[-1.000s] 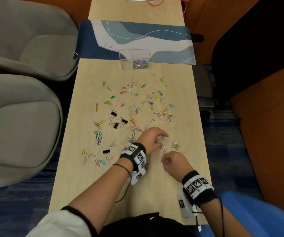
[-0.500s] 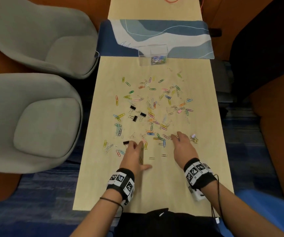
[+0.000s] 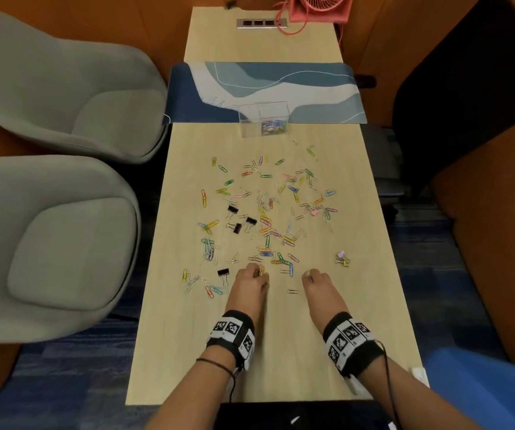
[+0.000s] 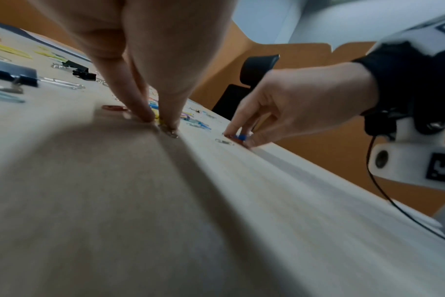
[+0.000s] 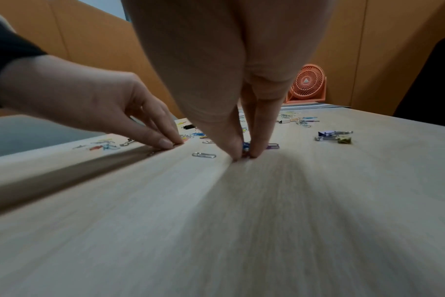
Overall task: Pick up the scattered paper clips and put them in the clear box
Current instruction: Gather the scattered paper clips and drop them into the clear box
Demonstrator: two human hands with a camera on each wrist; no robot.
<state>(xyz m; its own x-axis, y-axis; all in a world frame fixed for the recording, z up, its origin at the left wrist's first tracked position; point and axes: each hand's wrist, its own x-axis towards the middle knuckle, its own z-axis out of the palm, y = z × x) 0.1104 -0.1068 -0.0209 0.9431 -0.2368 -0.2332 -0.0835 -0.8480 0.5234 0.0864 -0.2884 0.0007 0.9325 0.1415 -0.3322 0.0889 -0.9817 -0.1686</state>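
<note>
the paper clips [image 3: 268,212] lie scattered in many colours across the middle of the table [image 3: 374,305], with a few already heaped in the clear box [image 3: 264,119] that stands at the near edge of the blue mat [image 3: 265,88], well apart from both hands. the left hand [image 3: 250,285] is down at the near fringe of the scatter, its fingers [image 4: 142,112] pinched together on a yellow clip [image 3: 261,270] against the table. just beside it the right hand [image 3: 319,285] has its fingers [image 5: 231,146] closed on a blue clip [image 5: 245,145], tips touching the wood. a silver clip [image 3: 292,292] lies flat between the two hands. black binder clips [image 3: 242,220] sit among the coloured ones. two grey chairs [image 3: 57,150] stand to the left, and an orange fan [image 3: 321,7] at the far end.
</note>
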